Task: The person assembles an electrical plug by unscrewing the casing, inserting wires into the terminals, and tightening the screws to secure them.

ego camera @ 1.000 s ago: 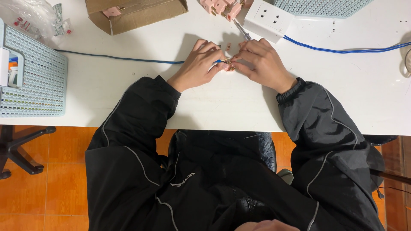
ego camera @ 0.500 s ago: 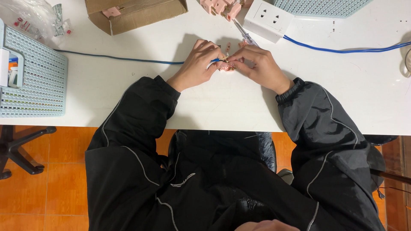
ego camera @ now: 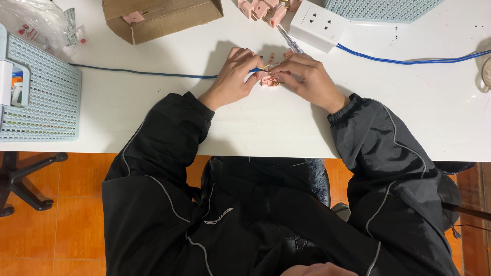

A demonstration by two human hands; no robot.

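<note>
The small pink part sits between your fingertips, just off the bench surface, near the far middle of it. Its brass bits face up toward you; its exact shape is too small to tell. The stripped end of the blue cable meets it from the left, so the cable's long axis runs left to right across the bench, its tip pointing right into the part.

Your left hand is pinched shut on the blue cable just short of its tip. Your right hand is closed around the pink part, fingers curled over it. The two hands are together, fingertips almost touching.

Just beyond your right hand lies a screwdriver, angled from near right to far left, and past it a white socket block with a second blue cable leading off to the right. More pink parts lie at the far edge, beside a brown cardboard box. A pale blue perforated basket stands at the left end of the bench, and a clear plastic bag lies beyond it.
</note>
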